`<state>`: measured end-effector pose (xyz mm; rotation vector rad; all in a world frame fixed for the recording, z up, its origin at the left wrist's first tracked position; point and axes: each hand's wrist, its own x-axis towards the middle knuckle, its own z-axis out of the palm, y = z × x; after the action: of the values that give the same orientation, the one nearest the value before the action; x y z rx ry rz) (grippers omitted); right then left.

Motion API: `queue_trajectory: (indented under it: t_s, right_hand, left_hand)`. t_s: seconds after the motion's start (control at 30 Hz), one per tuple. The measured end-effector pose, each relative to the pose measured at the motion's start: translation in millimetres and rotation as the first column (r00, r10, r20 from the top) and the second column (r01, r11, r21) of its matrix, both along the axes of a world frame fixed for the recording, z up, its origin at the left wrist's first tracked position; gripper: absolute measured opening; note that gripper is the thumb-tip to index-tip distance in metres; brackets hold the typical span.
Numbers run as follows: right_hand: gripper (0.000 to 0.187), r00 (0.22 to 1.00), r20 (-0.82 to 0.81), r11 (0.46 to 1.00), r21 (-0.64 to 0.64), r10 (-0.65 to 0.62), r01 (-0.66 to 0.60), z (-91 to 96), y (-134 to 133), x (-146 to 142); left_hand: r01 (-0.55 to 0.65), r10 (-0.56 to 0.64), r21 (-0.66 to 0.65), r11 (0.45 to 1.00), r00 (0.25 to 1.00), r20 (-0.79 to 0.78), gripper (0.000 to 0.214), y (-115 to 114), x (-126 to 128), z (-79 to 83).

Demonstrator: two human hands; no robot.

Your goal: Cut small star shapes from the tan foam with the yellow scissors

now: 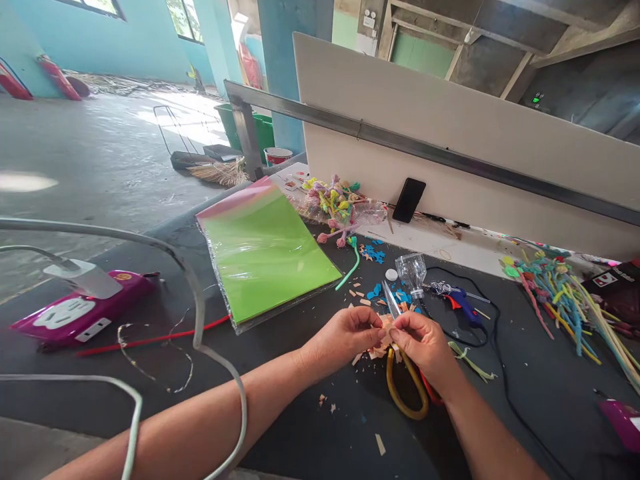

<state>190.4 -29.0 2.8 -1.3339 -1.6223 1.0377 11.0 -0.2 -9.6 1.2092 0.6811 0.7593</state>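
Observation:
My left hand (345, 335) and my right hand (424, 348) meet low in the middle of the dark bench (300, 427). Between their fingertips is a small peach foam piece (385, 327). Scissors (391, 299) show a steel blade pointing up past my right fingers, with a yellow handle loop (406, 390) and a red one below that hand. Their pivot is hidden. Peach scraps (373, 350) lie around my hands, and blue foam bits (375, 293) lie just beyond them.
A plastic-wrapped green sheet stack (265, 253), cut bottle top (413, 272), blue glue gun (463, 303), pipe-cleaner bundles (560, 303) and a propped phone (409, 200) fill the bench. A white partition (450, 133) stands behind it. A grey cable (197, 293) crosses the left, above a magenta power strip (83, 312).

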Motion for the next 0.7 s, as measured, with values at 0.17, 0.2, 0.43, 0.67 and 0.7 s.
queue_trajectory:
  t_s: [0.17, 0.2, 0.43, 0.67, 0.7]
  right_hand:
    - [0.015, 0.997, 0.075, 0.999, 0.034, 0.02, -0.023, -6.2, 3, 1]
    - [0.014, 0.995, 0.094, 0.999, 0.047, 0.021, -0.025, -7.5, 4, 1]
    - [0.01, 0.972, 0.233, 0.991, 0.127, 0.011, -0.042, -10.6, 7, 0]
    - [0.01, 0.912, 0.41, 0.953, 0.285, -0.021, -0.106, -19.6, 10, 1]
    - [0.011, 0.902, 0.431, 0.947, 0.296, -0.017, -0.124, -22.1, 11, 2]
  left_hand:
    - [-0.044, 0.07, 0.158, 0.986, 0.984, -0.163, 0.033, 3, 2, -9.0]
    - [-0.057, 0.095, 0.188, 0.98, 0.975, -0.199, 0.031, 4, 3, -11.0]
    - [-0.025, 0.143, 0.349, 0.937, 0.938, -0.316, 0.017, 7, 2, -13.5]
    - [-0.029, 0.305, 0.515, 0.856, 0.834, -0.46, 0.01, 15, 2, -20.3]
    - [-0.015, 0.342, 0.561, 0.827, 0.806, -0.483, 0.01, 17, 2, -22.0]
